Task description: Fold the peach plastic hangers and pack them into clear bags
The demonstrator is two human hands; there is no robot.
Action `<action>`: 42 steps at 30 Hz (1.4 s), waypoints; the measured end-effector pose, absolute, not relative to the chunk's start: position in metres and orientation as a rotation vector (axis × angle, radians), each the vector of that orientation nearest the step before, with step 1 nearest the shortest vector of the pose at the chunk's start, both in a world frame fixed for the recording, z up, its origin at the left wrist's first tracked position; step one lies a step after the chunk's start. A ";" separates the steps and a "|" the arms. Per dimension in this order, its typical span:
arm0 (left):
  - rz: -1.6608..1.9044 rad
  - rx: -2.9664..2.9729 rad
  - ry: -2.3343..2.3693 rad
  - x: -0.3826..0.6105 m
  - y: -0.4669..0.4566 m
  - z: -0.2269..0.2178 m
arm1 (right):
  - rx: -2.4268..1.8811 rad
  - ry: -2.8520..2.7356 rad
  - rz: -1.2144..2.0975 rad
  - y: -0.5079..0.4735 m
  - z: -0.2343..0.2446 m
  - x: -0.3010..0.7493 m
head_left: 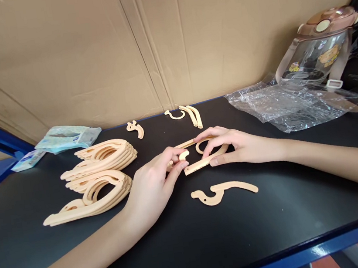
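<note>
My left hand [154, 183] pinches a small curved beige plastic piece [183, 155] between thumb and fingers at the table's middle. My right hand [233, 145] grips a larger beige hanger-shaped part [202, 162], fingers curled over its ring and long bar. The small piece meets the left end of that part. Just in front of both hands, a loose beige hook piece [221, 191] lies flat on the black tabletop [275, 213].
Two stacks of beige hanger parts [101, 179] sit at the left. Small loose beige pieces [190, 115] lie near the cardboard back wall. Crumpled clear plastic [281, 105] and a water bottle [319, 47] are at the right; tissue packets [67, 137] at the far left.
</note>
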State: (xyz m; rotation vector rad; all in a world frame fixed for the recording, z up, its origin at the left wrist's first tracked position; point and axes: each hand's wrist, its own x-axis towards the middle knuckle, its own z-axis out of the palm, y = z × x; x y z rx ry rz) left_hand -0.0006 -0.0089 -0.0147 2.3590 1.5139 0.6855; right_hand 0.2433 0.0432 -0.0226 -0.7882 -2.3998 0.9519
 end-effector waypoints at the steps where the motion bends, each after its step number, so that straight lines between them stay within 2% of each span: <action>1: 0.673 2.371 1.526 0.000 -0.009 -0.014 | -0.791 -2.374 1.004 0.044 -0.022 0.244; 5: 0.598 2.419 1.595 0.003 -0.012 -0.010 | -0.797 -2.278 1.144 0.045 -0.020 0.245; 13: 0.359 2.459 1.800 0.010 -0.016 -0.007 | -0.793 -2.218 1.217 0.048 -0.021 0.245; 33: 0.288 2.463 1.582 0.005 -0.011 -0.011 | -0.776 -2.184 1.190 0.046 -0.023 0.244; 42: 0.131 2.528 1.479 0.004 -0.005 -0.006 | -0.765 -2.149 1.236 0.046 -0.025 0.243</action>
